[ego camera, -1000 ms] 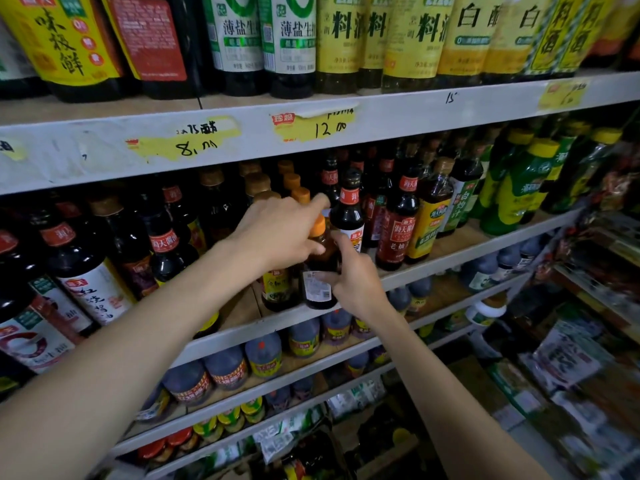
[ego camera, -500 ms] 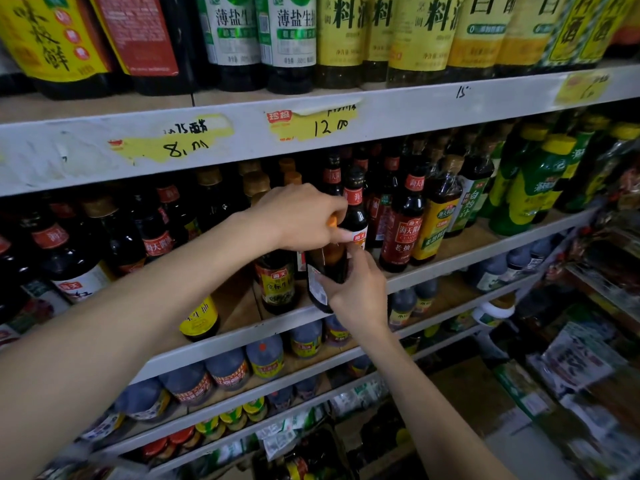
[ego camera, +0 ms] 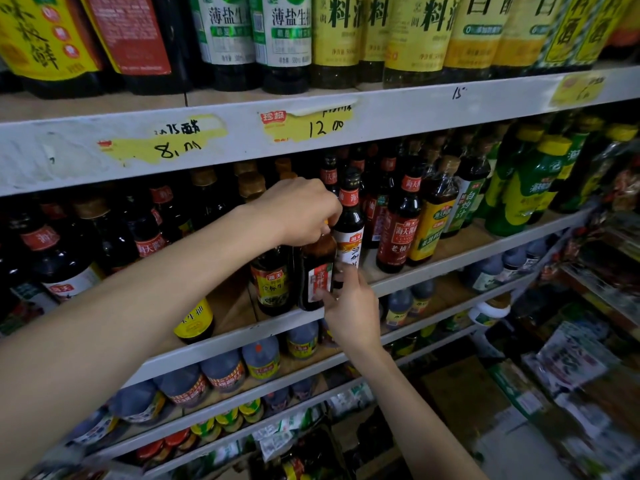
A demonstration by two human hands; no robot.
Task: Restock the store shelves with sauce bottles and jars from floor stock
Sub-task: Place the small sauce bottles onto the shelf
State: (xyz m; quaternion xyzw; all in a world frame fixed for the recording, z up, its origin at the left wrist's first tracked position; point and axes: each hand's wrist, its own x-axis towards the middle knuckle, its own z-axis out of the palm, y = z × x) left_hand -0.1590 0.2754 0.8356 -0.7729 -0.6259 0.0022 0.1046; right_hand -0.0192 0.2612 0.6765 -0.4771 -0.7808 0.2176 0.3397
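Head view: on the crowded middle shelf [ego camera: 415, 280], a dark-brown sauce bottle [ego camera: 317, 271] with a red-and-white label stands upright at the front edge, touching a taller red-collared bottle [ego camera: 349, 233]. The left hand [ego camera: 298, 211] curls over its cap, clamped round the neck. The right hand [ego camera: 349, 303] pinches the lower body, thumb on the label, fingers [ego camera: 347, 276] close together.

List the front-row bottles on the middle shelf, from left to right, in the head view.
White-label bottle → low yellow-label bottle → gold-label bottle → held bottle → orange-label bottle → red-label bottle → tall yellow-label bottle → green bottles.
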